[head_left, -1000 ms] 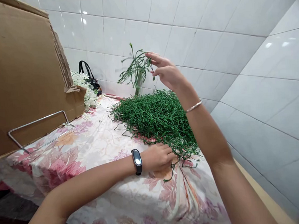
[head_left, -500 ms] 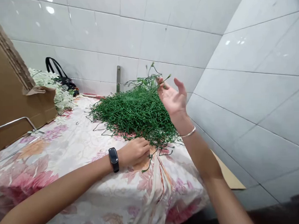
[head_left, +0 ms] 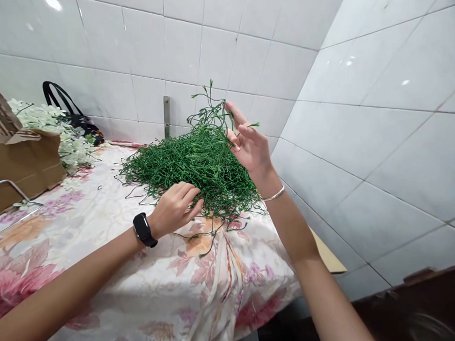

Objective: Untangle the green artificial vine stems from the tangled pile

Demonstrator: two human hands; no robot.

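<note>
A big tangled pile of thin green artificial flower stems (head_left: 181, 162) lies on the floral cloth. My right hand (head_left: 251, 146) is raised at the pile's right side, palm turned up, with a few green stems (head_left: 212, 110) caught between its bent fingers; their tips stick up above the heap. My left hand (head_left: 178, 206), a black band on its wrist, hovers at the pile's front edge. Its fingers are loosely bent and apart from the thumb, and I see nothing in them. A few loose stems (head_left: 211, 237) lie on the cloth just right of it.
A cardboard box (head_left: 25, 166) stands at the left, with white artificial flowers (head_left: 73, 143) and a black bag (head_left: 83, 124) behind it. A bent metal wire frame (head_left: 18, 189) is before the box. Tiled walls (head_left: 381, 116) close off the back and right.
My left hand has lifted off the cloth and moved left and up to the pile's edge. My right hand's fingers have curled in around the stems. The view has shifted right.
</note>
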